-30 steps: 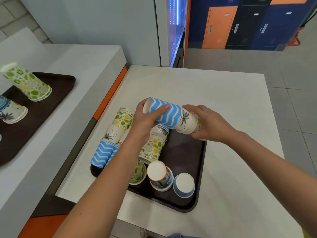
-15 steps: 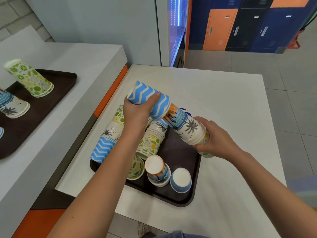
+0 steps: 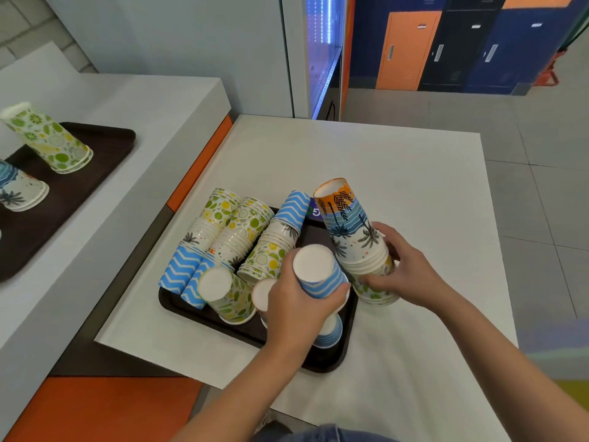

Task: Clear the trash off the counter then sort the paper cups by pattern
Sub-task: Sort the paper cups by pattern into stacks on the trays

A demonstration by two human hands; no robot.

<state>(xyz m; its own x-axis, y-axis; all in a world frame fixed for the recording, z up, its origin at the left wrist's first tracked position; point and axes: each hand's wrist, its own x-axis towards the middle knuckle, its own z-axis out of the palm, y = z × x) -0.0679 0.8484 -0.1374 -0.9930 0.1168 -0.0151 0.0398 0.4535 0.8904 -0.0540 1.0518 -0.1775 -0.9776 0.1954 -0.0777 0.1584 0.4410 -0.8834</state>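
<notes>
Presently the left hand [image 3: 296, 311] is clamped round a blue zigzag cup [image 3: 318, 272], fingers curled about its wall, white base turned up toward the camera, above the near right part of the brown tray [image 3: 322, 362]. The right hand [image 3: 404, 275] grips the lower end of a palm-tree cup stack [image 3: 353, 231], which is inverted and leaning left, at the tray's right edge. Whether that stack rests on the white table [image 3: 382, 161] cannot be told. A citrus-print cup [image 3: 376, 293] shows at the bottom of it.

On the tray lie several mixed stacks on their sides. Two zigzag cups [image 3: 180, 271] sit at the left end, and an inverted citrus cup [image 3: 228, 295] stands just beside them. A blue-striped cup [image 3: 330, 336] stands partly hidden under the left hand.

On the raised counter to the left, a second tray [image 3: 63, 193] carries a citrus stack [image 3: 51, 140] and a palm stack [image 3: 19, 193], set apart.
</notes>
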